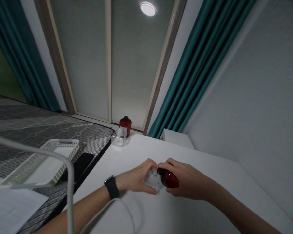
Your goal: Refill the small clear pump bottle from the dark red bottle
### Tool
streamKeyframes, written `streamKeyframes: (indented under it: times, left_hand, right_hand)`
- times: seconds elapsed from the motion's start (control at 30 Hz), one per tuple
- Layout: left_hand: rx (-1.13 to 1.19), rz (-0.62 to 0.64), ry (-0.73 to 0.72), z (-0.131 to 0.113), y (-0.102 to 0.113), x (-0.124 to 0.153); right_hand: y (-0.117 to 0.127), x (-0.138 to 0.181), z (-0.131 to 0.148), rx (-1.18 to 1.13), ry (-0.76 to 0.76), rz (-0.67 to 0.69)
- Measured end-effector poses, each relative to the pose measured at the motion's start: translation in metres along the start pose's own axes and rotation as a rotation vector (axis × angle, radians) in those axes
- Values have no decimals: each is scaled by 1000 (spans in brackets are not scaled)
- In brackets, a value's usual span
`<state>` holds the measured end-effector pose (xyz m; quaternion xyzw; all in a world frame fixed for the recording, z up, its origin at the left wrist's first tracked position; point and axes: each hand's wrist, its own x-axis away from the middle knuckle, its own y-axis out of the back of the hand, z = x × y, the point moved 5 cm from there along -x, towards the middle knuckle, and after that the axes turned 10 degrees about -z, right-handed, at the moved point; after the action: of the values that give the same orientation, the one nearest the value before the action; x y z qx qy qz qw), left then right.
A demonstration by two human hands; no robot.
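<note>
My right hand [189, 178] is wrapped round a dark red bottle [170, 178] with a black top. The bottle lies tilted, its top pointing left towards my other hand. My left hand [139, 178] curves round a small clear container [151, 182], thumb on the near side and fingers on the far side. The bottle's black top is over or beside the container's right part; whether they touch I cannot tell. Both hands are above the white table [185, 214]. A dark watch [111, 187] is on my left wrist.
At the table's far left corner, another red bottle [126, 125] stands behind a clear box [118, 139]. Left of the table, a white basket [51, 162], a black flat object [81, 164] and papers [14, 204] lie on a patterned mattress [75, 130]. A white cable [69, 195] crosses the left foreground.
</note>
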<state>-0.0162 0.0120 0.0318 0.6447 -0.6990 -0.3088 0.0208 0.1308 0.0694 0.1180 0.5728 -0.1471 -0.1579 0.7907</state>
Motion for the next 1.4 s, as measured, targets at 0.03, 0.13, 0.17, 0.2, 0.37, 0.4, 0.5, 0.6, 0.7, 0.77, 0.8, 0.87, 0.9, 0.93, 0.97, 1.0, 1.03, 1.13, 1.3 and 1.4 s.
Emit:
streamKeyframes:
  times: [0.03,0.13,0.17,0.2,0.37,0.4,0.5,0.6,0.7,0.77,0.8,0.87,0.9,0.93,0.97,1.0,1.03,1.13,1.3,1.4]
  left_hand:
    - [-9,-2,15,1,1,0]
    - [-39,-30,64,2,1,-2]
    - [-49,-38,67,1,1,-3]
    - [-60,-44,59,0,1,-3]
    - [-86,-48,-52,-10,-1,-3]
    - [-82,-49,-63,-10,-1,-3]
    - [-75,-45,-61,-10,-1,-2]
    - [-80,-36,-48,-9,-2,-2]
    - [-75,-34,-52,-11,-2,-2]
    - [-76,-29,-48,-12,-2,-2]
    - [-76,-25,-44,-12,-2,-2]
    - [-73,-25,-40,-12,-2,-2]
    - [-71,-26,-42,-12,-3,-2]
    - [-68,-29,-44,-12,-3,-2]
    - [-67,-32,-46,-12,-3,-2]
    - [-66,-37,-47,-12,-3,-2]
    - [-65,-40,-45,-11,-3,-2]
    - [-61,-44,-38,-12,-3,-2]
    - [-56,-44,-49,-12,-3,-2]
    - [-49,-49,-63,-12,-3,-1]
  right_hand:
    - [1,0,0,1,-5,2]
    - [3,1,0,14,-28,9]
    - [4,1,0,21,-31,11]
    - [4,1,0,30,-31,14]
    - [3,3,-1,74,8,15]
    - [2,3,-2,79,16,13]
    - [1,4,-4,86,29,8]
    - [1,3,-4,93,30,17]
    - [2,3,-4,104,27,28]
    - [2,3,-4,112,32,30]
    - [2,3,-4,116,36,29]
    - [3,3,-4,118,42,29]
    - [3,4,-4,118,42,30]
    - [4,4,-3,116,40,33]
    - [4,4,-3,115,37,37]
    - [5,4,-2,114,34,42]
    - [5,4,-2,114,30,46]
    - [6,4,-1,116,24,52]
    - [6,3,-1,120,33,53]
    - [6,3,-2,120,41,50]
